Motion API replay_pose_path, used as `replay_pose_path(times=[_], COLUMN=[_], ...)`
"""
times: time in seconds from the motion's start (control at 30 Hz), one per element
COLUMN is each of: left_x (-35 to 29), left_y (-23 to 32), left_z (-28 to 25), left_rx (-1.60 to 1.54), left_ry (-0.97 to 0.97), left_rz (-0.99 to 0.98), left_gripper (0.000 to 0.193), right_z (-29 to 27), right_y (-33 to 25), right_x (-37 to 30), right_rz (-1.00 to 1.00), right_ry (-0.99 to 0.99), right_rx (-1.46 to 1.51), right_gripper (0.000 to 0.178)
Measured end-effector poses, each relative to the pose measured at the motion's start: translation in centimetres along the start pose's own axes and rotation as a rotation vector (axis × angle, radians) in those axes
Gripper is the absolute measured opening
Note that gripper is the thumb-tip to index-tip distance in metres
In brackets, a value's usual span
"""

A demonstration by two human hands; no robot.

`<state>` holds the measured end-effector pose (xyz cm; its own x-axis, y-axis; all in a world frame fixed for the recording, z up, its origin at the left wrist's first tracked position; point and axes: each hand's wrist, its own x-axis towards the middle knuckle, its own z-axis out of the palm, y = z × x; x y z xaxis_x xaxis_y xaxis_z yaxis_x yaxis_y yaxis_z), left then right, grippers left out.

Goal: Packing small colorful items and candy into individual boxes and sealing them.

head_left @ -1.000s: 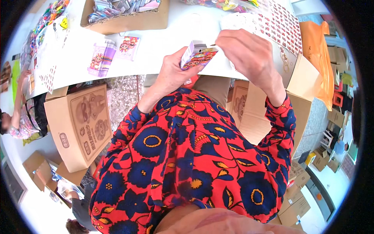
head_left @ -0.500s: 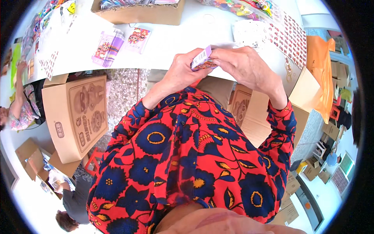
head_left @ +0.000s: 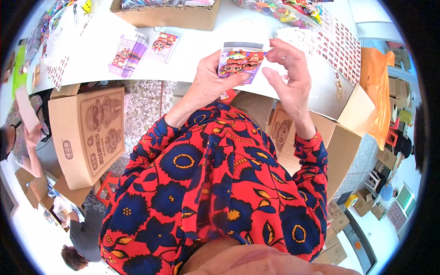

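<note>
My left hand (head_left: 205,79) grips a small printed card box (head_left: 241,63) at its left side, thumb across the lower front. The box is purple and red with cartoon faces; its top flap stands up. My right hand (head_left: 292,75) is beside the box's right edge, thumb and fingers apart, holding nothing I can see. Whether a fingertip touches the box I cannot tell. On the white table (head_left: 192,48) to the left lie a fanned stack of purple printed packs (head_left: 128,55) and one similar flat pack (head_left: 163,46).
A carton of packets (head_left: 167,17) stands at the table's back. Right of it are a clear bag of colourful pieces (head_left: 286,13) and sticker sheets (head_left: 339,48). Cardboard boxes (head_left: 89,133) flank me, with an orange bag (head_left: 376,91) at right. Other people work at left.
The box has turned so its printed front faces up and its top flap shows. My right hand has come off it and spread its fingers. At left, a person's arm has moved.
</note>
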<state>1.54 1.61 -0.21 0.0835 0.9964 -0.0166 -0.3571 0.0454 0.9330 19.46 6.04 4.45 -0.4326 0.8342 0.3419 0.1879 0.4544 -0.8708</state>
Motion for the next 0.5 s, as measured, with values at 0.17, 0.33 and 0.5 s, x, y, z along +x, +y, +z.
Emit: replay_pose_path(times=[0.17,0.33,0.5], left_x=[0.0,-0.3,-0.2], left_y=[0.4,0.8,1.2], left_z=[0.3,0.1,-0.3], left_rx=[-0.054,0.052,0.270], left_ry=[0.046,0.112,0.069], left_rz=[0.012,0.009,0.190], left_gripper=[0.035,0.037,0.057], right_z=[2.0,2.6,2.5], right_y=[0.8,0.7,1.0], right_x=[-0.1,0.7,0.5], right_rz=[0.031,0.103,0.080], right_ry=[0.049,0.016,0.037], right_rx=[0.138,0.307,0.360], right_gripper=[0.049,0.039,0.034])
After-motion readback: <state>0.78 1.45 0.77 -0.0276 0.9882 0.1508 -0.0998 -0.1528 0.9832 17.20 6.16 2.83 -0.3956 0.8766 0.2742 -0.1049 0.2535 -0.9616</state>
